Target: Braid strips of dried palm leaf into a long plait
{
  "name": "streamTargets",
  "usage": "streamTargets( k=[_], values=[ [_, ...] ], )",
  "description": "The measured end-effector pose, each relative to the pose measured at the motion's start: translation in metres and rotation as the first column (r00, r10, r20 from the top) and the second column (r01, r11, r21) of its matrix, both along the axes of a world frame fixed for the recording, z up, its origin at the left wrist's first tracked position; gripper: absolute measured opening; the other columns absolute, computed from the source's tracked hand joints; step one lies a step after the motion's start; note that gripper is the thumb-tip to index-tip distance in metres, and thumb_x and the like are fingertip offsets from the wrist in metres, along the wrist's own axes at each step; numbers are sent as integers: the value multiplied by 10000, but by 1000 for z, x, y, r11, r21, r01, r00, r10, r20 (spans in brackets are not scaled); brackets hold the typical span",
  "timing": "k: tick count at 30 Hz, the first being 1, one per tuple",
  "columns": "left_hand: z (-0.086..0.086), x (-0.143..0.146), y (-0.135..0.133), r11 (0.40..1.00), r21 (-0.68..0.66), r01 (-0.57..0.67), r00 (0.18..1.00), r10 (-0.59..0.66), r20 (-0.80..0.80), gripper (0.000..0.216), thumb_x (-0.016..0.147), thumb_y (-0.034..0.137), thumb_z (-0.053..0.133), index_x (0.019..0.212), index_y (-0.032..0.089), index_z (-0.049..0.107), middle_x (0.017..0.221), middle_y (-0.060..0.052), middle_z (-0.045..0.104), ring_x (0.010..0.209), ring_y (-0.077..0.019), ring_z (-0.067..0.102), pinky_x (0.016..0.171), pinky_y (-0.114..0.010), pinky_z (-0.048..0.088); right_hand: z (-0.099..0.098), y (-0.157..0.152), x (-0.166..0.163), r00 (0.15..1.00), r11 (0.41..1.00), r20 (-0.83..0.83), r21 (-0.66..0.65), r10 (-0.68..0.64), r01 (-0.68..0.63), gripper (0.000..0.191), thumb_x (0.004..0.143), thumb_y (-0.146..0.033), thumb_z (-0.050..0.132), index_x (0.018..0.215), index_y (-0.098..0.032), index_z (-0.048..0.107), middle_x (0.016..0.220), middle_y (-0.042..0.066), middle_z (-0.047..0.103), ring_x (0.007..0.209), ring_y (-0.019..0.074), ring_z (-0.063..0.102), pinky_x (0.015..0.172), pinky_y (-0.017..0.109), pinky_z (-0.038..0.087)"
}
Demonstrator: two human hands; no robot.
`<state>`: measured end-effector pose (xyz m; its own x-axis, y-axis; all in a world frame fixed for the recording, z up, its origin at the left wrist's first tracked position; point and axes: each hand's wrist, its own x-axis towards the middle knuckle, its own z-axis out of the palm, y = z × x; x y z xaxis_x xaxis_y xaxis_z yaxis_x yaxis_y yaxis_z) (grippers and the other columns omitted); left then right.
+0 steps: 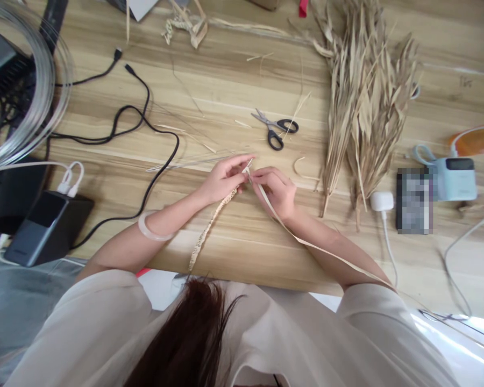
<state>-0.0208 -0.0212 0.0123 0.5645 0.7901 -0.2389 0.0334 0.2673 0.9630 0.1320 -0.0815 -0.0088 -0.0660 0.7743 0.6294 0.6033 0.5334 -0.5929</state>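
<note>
My left hand (226, 178) is closed around the upper end of a narrow braided straw strip (212, 226), which hangs down toward the table's front edge. Close against it, my right hand (277, 189) pinches a long flat straw strand (302, 241) that trails over my right forearm and off to the lower right. The two hands meet at the working end of the braid, where fingers partly cover the weave. Thin wire-like lengths (185, 164) lie on the table left of my left hand. Beyond my hands rest black-handled scissors (275, 129), blades slightly apart.
Bundles of dried leaves (363, 102) lie at the right. A wire coil (44, 91), black cables (116, 129) and a dark power bank (48, 226) occupy the left. A light-blue charger (455, 180) and white plug (382, 201) sit far right. Straw scraps (189, 24) lie at the back.
</note>
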Motion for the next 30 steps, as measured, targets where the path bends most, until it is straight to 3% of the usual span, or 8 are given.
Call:
streamTargets(
  k=[5, 11, 16, 23, 30],
  values=[
    [3, 0, -1, 999, -18, -37, 999, 37, -3, 453, 687, 165, 686, 1137, 176, 636, 687, 8, 582, 546, -74, 525, 477, -192, 459, 3, 1, -2, 1000, 998, -27, 55, 7, -6, 112, 845, -143, 552, 757, -212, 548, 790, 26, 667, 736, 129, 641, 636, 261, 530],
    [2, -1, 0, 998, -53, -39, 999, 40, 5, 391, 644, 216, 717, 1026, 137, 688, 829, -48, 681, 629, -110, 593, 473, -195, 478, 5, 1, -2, 999, 999, -42, 41, -13, 15, 103, 848, -166, 550, 760, -219, 546, 786, 24, 675, 742, 136, 659, 656, 271, 545],
    [1, -1, 0, 998, -53, -35, 999, 35, -2, 411, 643, 227, 708, 1037, 112, 708, 816, -52, 695, 616, -115, 592, 480, -222, 500, 4, 1, -2, 997, 999, -76, 50, 0, 3, 75, 849, -154, 553, 802, -213, 559, 804, 39, 680, 765, 143, 669, 673, 280, 551],
    [1, -2, -1, 998, 34, -52, 998, 53, -16, 334, 633, 245, 710, 943, 126, 745, 964, -80, 707, 663, -129, 622, 505, -235, 504, 2, 1, -2, 996, 1000, -84, 24, -12, 14, 76, 863, -197, 537, 792, -218, 554, 817, 37, 679, 783, 149, 663, 698, 295, 547],
    [1, -3, 0, 994, 51, -95, 994, 98, -43, 299, 613, 270, 744, 862, 105, 728, 789, -59, 701, 611, -130, 613, 500, -247, 502, 5, 2, -3, 997, 999, -68, 47, -23, 27, 108, 852, -169, 549, 753, -212, 534, 779, 30, 675, 733, 135, 659, 642, 272, 543]
  ],
)
